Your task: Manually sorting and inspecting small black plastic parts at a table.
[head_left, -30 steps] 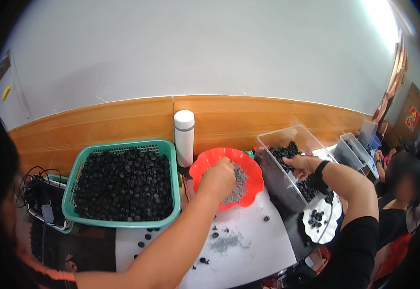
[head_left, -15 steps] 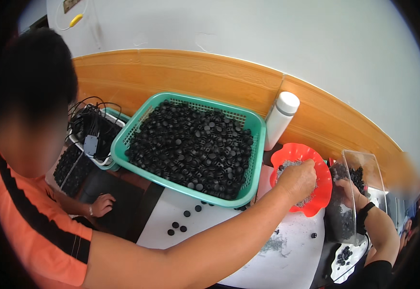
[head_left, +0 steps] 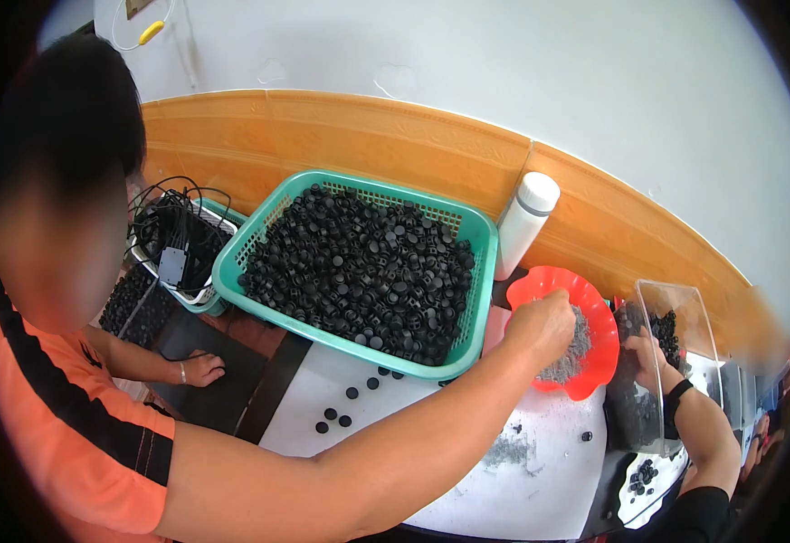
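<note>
Clear box: clear rectangular plastic box (head_left: 685, 308) stands at the right end of the white table sheet (head_left: 549, 452), just beside the scalloped red plastic bowl (head_left: 594, 299); small black round caps (head_left: 662, 330) lie inside it
Right hand: the person's right hand (head_left: 650, 357), a black strap (head_left: 680, 391) at the wrist, sits at the box's near wall; the fingers look curled there, but through the clear plastic it cannot be told whether they clamp the wall or pinch caps
Left hand: not visible
Co-worker: a person in an orange shirt reaches one hand (head_left: 544, 326) into the red bowl, fingers bunched over the grey bits (head_left: 576, 348); the other hand (head_left: 200, 369) rests low at the left
Around: a teal plastic basket (head_left: 481, 244) heaped with black caps; a white cylindrical bottle (head_left: 523, 222) upright behind the bowl; loose caps (head_left: 350, 407) scattered on the sheet
Risk, box: it stands close to the table's edge and looks light; a pull on one wall could probably tip it and spill caps
Risk, crowding: the two hands work near each other; a bumped elbow might knock the bowl and mix grey bits among the caps
</note>
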`<control>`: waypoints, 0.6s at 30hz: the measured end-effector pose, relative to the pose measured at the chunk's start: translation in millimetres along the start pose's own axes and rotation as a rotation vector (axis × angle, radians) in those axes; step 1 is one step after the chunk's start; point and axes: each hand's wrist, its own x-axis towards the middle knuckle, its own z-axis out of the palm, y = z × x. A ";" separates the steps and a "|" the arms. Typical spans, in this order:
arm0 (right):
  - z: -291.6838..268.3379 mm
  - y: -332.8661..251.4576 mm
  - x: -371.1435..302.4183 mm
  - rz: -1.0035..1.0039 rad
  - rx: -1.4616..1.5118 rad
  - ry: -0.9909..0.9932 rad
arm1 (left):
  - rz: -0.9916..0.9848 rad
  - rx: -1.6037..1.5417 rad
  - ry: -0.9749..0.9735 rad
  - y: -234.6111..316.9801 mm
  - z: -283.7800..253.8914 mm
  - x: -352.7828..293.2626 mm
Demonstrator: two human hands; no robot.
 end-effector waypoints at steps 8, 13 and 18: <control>-28.8 -7.0 33.2 -0.072 -0.501 0.150 | -0.076 0.082 -0.007 1.5 -21.3 11.6; -41.7 -59.6 -3.5 -0.037 -0.554 0.283 | -0.104 -0.007 -0.015 6.9 -19.3 18.6; -3.6 -119.0 -52.0 -0.266 -0.313 0.284 | -0.277 0.004 -0.101 -25.8 23.0 -2.1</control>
